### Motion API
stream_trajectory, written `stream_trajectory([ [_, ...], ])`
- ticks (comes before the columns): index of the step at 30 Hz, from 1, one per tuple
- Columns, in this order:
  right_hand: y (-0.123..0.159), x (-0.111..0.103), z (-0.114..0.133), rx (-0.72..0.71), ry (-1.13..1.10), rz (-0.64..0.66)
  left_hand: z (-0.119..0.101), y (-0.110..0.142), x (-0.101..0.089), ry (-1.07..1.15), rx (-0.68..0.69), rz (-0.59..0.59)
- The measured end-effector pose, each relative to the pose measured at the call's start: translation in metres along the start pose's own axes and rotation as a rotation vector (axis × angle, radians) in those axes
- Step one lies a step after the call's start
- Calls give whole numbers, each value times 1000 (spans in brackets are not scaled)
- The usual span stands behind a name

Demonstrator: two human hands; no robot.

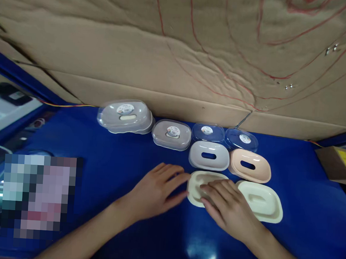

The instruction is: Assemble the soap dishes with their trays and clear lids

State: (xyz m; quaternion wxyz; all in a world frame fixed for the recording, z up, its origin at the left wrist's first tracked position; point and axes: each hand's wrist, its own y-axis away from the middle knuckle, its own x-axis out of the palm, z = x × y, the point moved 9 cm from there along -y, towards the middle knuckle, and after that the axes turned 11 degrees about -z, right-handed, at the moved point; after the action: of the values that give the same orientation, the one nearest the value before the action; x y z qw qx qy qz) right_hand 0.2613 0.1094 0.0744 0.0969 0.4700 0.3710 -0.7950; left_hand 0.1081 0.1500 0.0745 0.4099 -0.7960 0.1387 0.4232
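On the blue surface (98,203), I have the near pale tray (195,199) centred between both hands: my left hand (160,189), partly open, has its fingertips at the tray's 9 o'clock edge, and my right hand (228,203) curls over its 4 o'clock side, closure indeterminable. Relative to this tray, the grey slotted dish (196,156) sits at 12 o'clock, the peach dish (262,172) at 2.
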Motion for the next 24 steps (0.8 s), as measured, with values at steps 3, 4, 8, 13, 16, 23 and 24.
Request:
stream_trajectory([
  [3, 0, -8, 2, -42, -100, -37, -22, 9, 11, 47, 94, 114],
  [4, -1, -13, -3, -28, -89, -78, -26, 12, 15, 43, 112, 142],
  [8, -2, -21, -36, 95, 150, -137, -27, 18, 24, 38, 150, 195],
  [13, -3, -9, -55, 116, 242, -89, -18, 15, 16, 14, 115, 163],
  [16, -4, -13, -52, 102, 222, -143, -13, 14, 17, -10, 81, 157],
  [23, -6, -35, -24, 18, 113, -203, -3, 14, 22, -21, -49, 123],
  [24, -6, -35, -18, -3, 92, -182, 1, 14, 20, -25, -86, 99],
])
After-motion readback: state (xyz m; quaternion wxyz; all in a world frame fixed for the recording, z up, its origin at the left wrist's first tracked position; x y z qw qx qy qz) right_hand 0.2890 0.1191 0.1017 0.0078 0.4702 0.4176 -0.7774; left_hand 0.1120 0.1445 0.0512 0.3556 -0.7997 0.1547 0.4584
